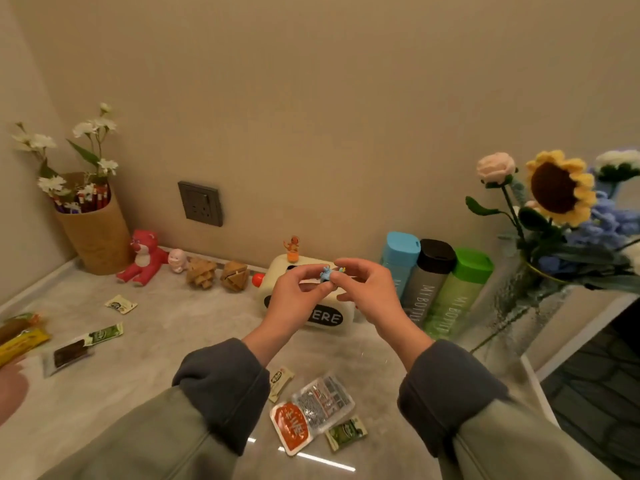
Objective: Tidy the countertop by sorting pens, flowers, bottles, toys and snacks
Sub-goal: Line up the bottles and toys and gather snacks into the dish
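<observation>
A tiny blue toy figure (326,273) is pinched between the fingertips of my left hand (294,299) and my right hand (369,289), held above the counter in front of a cream box (277,268). An orange figure (292,247) stands on top of that box. A red bear (143,258), a small pink toy (177,259) and two wooden puzzles (201,273) (234,276) line the wall. Three bottles, blue (400,258), black-capped (431,275) and green (460,292), stand to the right. Snack packets (310,412) lie near the front edge.
A brown holder (95,233) with pens and white flowers stands in the left corner. A glass vase (526,306) with crocheted flowers (557,188) is at the right edge. More snack wrappers (88,344) (20,337) lie at left. A wall socket (201,203) is behind.
</observation>
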A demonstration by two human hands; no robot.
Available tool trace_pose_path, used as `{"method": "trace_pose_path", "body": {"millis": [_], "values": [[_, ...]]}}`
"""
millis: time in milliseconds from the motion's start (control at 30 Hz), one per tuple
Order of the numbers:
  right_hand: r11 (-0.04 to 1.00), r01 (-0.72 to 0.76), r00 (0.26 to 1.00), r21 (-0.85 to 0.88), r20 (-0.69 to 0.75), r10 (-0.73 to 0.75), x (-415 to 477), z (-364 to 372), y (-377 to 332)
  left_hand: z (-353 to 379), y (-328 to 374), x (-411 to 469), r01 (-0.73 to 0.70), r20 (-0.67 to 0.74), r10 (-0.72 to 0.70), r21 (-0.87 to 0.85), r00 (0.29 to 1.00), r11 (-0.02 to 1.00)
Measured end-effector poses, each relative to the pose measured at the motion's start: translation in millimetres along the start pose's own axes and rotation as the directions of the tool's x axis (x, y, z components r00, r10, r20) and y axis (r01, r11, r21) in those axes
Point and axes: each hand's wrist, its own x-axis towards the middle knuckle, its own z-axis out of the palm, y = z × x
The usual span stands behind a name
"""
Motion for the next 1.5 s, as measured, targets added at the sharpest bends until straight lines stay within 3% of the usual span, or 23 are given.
{"method": "trace_pose_path", "body": {"millis": [233, 633, 1500], "values": [[0.994, 0.030, 0.997, -0.106, -0.073, -0.038, 55.2, 12.2, 9.6, 1.7, -8.5, 51.2, 0.000, -0.006, 0.000, 0.009, 1.000, 1.000], [0.971, 0.062, 0.989, -0.231, -0.119, -0.092, 91.9, 16.2, 44.0, 7.6, -25.7, 79.1, 0.263, 0.030, -0.262, -0.162, 0.965, 0.951], [0.967, 0.020, 0.992, -0.255, -0.112, -0.050, 90.2, 21.6, 54.9, 7.2, -26.3, 71.7, 0.275, -0.006, -0.278, -0.120, 0.961, 0.954]]}}
